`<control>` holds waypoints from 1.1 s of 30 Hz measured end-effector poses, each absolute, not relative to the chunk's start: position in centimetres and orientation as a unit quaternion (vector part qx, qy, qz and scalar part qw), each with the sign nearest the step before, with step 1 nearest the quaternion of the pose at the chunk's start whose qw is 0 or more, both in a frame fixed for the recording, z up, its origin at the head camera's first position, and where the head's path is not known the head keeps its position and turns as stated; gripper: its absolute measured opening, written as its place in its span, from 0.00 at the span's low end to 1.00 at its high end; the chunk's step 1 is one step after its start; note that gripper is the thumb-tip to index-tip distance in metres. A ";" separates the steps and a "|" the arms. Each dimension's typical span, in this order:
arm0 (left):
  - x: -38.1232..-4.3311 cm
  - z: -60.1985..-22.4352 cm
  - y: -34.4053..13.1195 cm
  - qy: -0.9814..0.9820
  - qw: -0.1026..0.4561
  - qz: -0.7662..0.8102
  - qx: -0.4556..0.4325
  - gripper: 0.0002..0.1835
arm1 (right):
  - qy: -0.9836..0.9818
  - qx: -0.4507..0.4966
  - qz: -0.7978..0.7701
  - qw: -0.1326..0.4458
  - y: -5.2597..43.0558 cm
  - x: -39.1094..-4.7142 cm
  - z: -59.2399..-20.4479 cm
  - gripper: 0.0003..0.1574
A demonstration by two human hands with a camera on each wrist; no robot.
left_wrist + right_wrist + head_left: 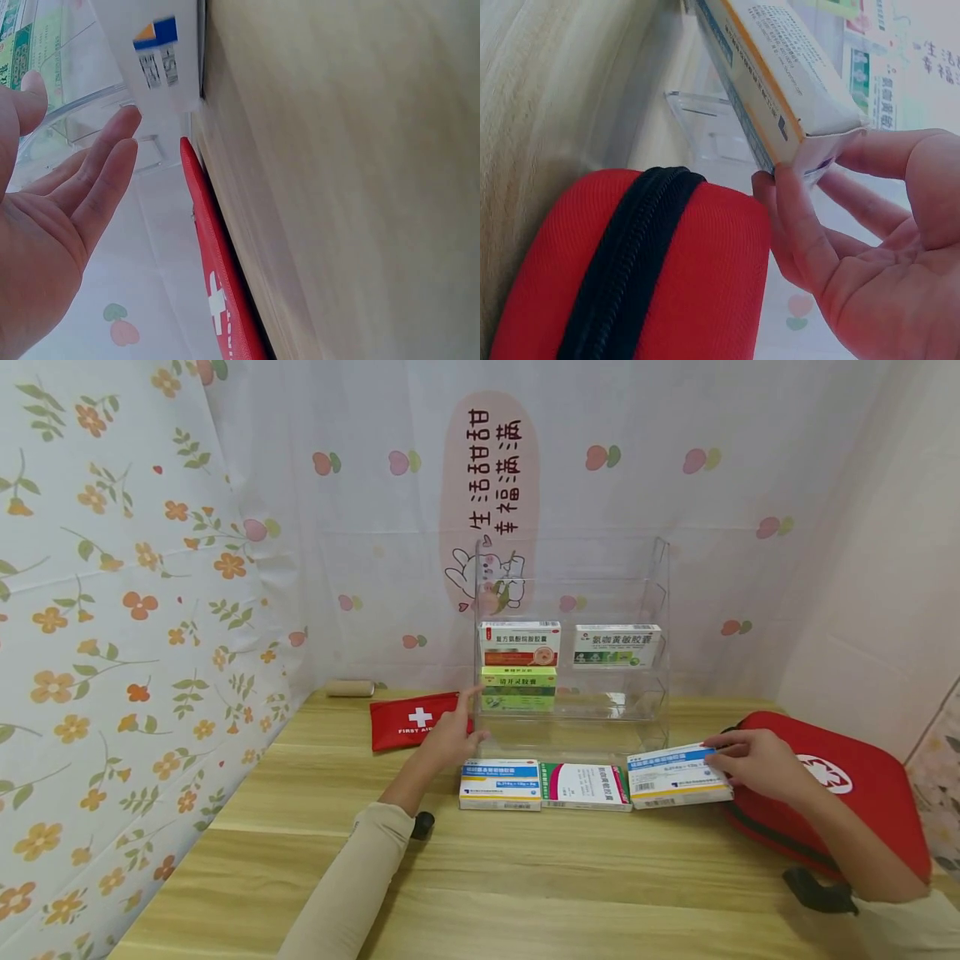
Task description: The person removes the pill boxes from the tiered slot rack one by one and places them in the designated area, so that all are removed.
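Note:
My right hand point(753, 762) grips the right end of a blue and white medicine box point(678, 777), which tilts at the right of the front row. In the right wrist view, thumb and fingers pinch that box point(795, 67) at its end. My left hand point(450, 735) has its fingers loosely extended by the left side of the clear tiered display rack point(570, 735); in the left wrist view the hand point(60, 202) holds nothing. Beside it in the front row stand another blue and white box point(500, 785) and a white, green and magenta box point(587, 787).
Higher on the rack sit a red and white box point(521, 645), a green box point(517, 690) and a white and green box point(617, 647). A red first aid pouch point(408, 720) lies at left, a red zipped bag point(870, 785) at right. A beige cylinder point(349, 688) lies behind.

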State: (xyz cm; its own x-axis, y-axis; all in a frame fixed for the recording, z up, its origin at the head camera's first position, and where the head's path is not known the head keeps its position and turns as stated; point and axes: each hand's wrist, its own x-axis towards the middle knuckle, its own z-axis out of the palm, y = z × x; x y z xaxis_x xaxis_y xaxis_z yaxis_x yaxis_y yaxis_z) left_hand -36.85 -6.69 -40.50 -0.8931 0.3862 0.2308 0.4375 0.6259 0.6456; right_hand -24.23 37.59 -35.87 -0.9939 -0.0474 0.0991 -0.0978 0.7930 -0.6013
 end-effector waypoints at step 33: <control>-36.8 -40.6 -6.6 -0.900 0.027 -0.371 -0.227 0.46 | -0.971 0.058 0.227 -0.054 35.3 -26.0 -36.3 0.34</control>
